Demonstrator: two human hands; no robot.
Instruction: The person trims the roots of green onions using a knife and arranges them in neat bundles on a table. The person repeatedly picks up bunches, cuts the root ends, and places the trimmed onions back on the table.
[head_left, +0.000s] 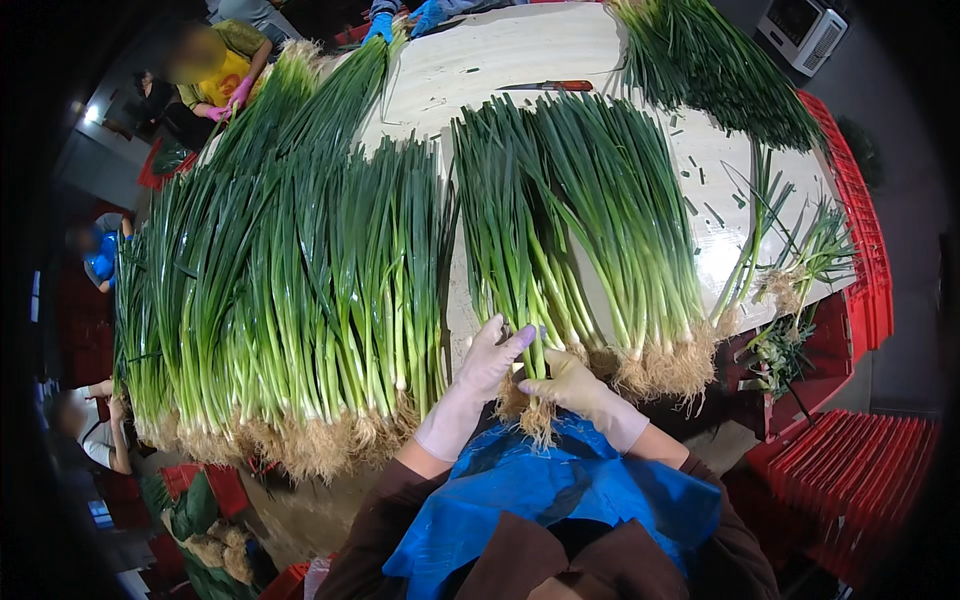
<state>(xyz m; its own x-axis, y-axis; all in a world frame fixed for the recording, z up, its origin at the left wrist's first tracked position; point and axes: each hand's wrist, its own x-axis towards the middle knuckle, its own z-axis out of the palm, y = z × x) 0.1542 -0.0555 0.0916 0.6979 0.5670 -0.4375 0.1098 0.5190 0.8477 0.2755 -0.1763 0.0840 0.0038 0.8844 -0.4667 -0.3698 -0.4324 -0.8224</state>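
Note:
My left hand (476, 371), in a pale glove, is closed around the lower stalks of a few spring onions (536, 360) in front of my blue apron (555, 480). On the other side, my gloved right hand (576, 386) pinches the same stalks just above their roots (538, 426). The green leaves of these onions run up the table among a loose group. To the right of that group lies a thick bundle of spring onions (637, 247), its bushy roots toward me. A broad row of spring onions (300, 300) covers the table on the left.
A knife with an orange-brown handle (566, 85) lies on the pale table (495, 49). Another onion pile (712, 67) occupies the far right. Red plastic crates (855, 465) stand at right. Blue-gloved hands (405, 22) and a person in pink gloves (240, 94) handle onions across the table.

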